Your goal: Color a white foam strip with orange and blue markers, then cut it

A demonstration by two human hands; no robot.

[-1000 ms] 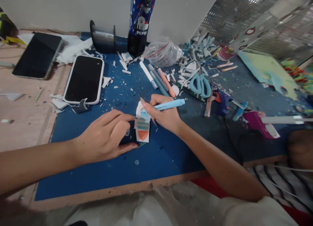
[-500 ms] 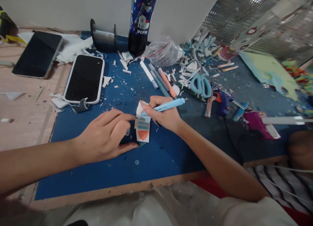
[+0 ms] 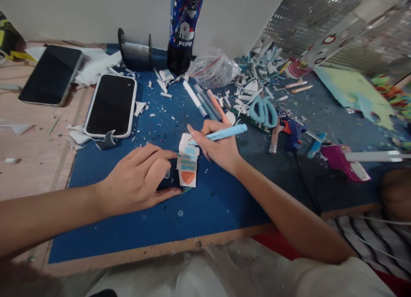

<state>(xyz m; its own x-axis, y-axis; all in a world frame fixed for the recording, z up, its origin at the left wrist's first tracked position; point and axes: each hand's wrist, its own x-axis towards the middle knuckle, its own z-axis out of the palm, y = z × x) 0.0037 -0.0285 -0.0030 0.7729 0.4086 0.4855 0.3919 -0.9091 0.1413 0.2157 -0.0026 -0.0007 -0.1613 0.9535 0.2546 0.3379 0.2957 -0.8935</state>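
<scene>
A small white piece of card (image 3: 188, 181) lies on the blue mat, painted with an orange shape, grey-green stripes and a light blue patch. My left hand (image 3: 138, 177) rests to its left, index finger and thumb apart. The index fingertip touches the card's left edge, and the thumb tip lies by its lower left corner; the other fingers are curled. My right hand (image 3: 221, 149) grips a light blue marker (image 3: 229, 132), its tip at the card's upper part, over the light blue patch.
Behind the card lie several markers (image 3: 194, 98), blue-handled scissors (image 3: 263, 112) and white scraps (image 3: 250, 87). Two phones (image 3: 111, 104) are at left. A Pepsi bottle (image 3: 183, 36), a spool (image 3: 135, 51) and a plastic bag (image 3: 214, 70) stand or lie at the back. A glue gun (image 3: 293, 136) is right.
My right hand and the marker have shifted slightly right. The light blue patch shows more fully now. My left hand keeps its place at the card.
</scene>
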